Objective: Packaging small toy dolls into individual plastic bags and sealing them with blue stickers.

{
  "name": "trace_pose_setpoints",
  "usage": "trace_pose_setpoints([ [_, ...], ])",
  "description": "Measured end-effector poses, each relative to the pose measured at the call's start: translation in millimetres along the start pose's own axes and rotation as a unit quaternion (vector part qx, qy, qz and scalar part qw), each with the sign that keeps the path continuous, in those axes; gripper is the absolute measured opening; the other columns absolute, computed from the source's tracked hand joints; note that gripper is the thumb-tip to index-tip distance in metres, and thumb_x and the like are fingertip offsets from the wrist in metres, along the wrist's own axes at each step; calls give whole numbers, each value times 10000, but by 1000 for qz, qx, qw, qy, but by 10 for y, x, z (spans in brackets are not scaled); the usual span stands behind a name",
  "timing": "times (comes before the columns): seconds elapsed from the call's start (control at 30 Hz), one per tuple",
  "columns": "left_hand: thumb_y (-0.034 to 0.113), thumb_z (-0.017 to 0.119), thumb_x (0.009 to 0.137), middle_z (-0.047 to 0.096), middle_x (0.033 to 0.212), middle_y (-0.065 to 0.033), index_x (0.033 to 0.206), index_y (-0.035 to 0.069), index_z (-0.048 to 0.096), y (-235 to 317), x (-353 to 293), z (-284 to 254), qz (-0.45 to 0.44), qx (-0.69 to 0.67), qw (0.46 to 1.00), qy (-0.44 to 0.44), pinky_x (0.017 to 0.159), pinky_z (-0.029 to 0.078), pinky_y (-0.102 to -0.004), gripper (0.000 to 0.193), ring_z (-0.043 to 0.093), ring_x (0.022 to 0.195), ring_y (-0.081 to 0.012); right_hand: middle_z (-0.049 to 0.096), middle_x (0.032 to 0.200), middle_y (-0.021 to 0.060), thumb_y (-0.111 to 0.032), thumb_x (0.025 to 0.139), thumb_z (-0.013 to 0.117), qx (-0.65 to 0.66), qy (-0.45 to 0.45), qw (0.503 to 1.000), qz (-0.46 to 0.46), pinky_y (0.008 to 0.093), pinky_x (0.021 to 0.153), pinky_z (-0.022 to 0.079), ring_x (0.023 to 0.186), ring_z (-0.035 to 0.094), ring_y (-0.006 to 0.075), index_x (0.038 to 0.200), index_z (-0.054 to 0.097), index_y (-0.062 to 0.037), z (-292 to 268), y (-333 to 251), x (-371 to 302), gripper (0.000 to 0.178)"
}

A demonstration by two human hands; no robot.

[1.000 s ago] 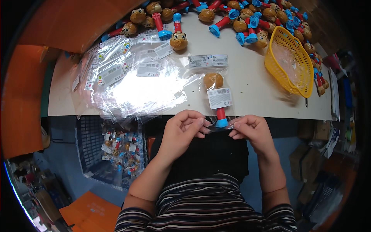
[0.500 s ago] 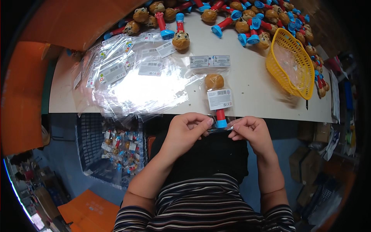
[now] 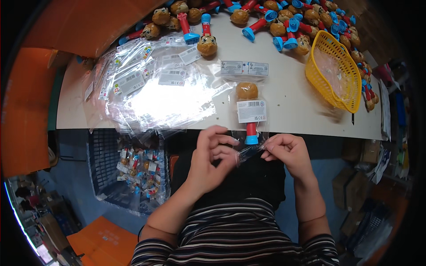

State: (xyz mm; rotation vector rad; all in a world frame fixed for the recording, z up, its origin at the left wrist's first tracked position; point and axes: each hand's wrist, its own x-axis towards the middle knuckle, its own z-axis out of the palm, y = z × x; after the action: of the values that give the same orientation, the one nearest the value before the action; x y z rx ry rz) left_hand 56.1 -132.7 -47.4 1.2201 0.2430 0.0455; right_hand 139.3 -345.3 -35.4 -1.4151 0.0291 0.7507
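Observation:
A toy figure with a brown head, red body and blue base (image 3: 251, 139) lies inside a clear plastic bag (image 3: 242, 128), across the table's near edge. A white printed label (image 3: 251, 111) sits over its middle. My right hand (image 3: 286, 150) is closed, pinching the bag's lower right corner between thumb and fingertips. My left hand (image 3: 213, 157) is at the lower left of the bag, its fingers apart; the film's loose lower end touches its fingertips. Below the blue base the film is crumpled between both hands.
Flat clear bags with labels (image 3: 133, 82) are heaped at the left of the table (image 3: 284, 119). Several similar toys (image 3: 288, 29) are piled along the back. A yellow basket (image 3: 311, 73) stands at right; a blue crate (image 3: 100, 166) of bagged toys is on the floor at lower left.
My left hand has let go of its pinch and spread its fingers, shifting slightly lower. My right hand keeps its pinch. The bag's lower end now stretches downward between the hands.

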Motion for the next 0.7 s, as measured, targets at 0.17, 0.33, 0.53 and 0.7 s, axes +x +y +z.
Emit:
trace_pose_setpoints([
  [0.17, 25, 777, 775, 595, 1116, -112, 1070, 35, 663, 61, 6, -30, 128, 282, 946, -96, 844, 518, -280, 316, 633, 948, -190, 666, 945, 136, -34, 931, 603, -2, -12, 1000, -20, 236, 684, 588, 771, 690, 158, 916, 657, 80, -13, 33, 1, 127],
  [0.33, 5, 697, 857, 644, 912, -102, 955, -17, 672, -54, 122, -66, 192, 269, 942, -59, 782, 499, -247, 103, 636, 897, -173, 666, 976, 133, -48, 932, 612, -4, -13, 1000, -19, 246, 694, 590, 782, 690, 161, 929, 662, 75, -4, 33, 1, 133],
  [0.53, -20, 658, 897, 630, 879, -99, 830, -44, 620, -103, 115, 0, 72, 106, 992, 6, 703, 492, -226, 80, 607, 771, -116, 670, 1014, 138, -56, 923, 646, 8, -26, 999, -37, 256, 735, 584, 828, 689, 168, 943, 683, 65, -41, 57, 22, 129],
  [0.7, -13, 669, 896, 624, 838, -79, 795, -23, 596, -163, 110, 23, 43, 68, 996, 40, 680, 481, -216, 125, 596, 730, -101, 666, 999, 160, -27, 893, 671, 23, 1, 1000, -6, 252, 730, 587, 810, 692, 168, 901, 677, 76, -69, 108, 69, 104],
])
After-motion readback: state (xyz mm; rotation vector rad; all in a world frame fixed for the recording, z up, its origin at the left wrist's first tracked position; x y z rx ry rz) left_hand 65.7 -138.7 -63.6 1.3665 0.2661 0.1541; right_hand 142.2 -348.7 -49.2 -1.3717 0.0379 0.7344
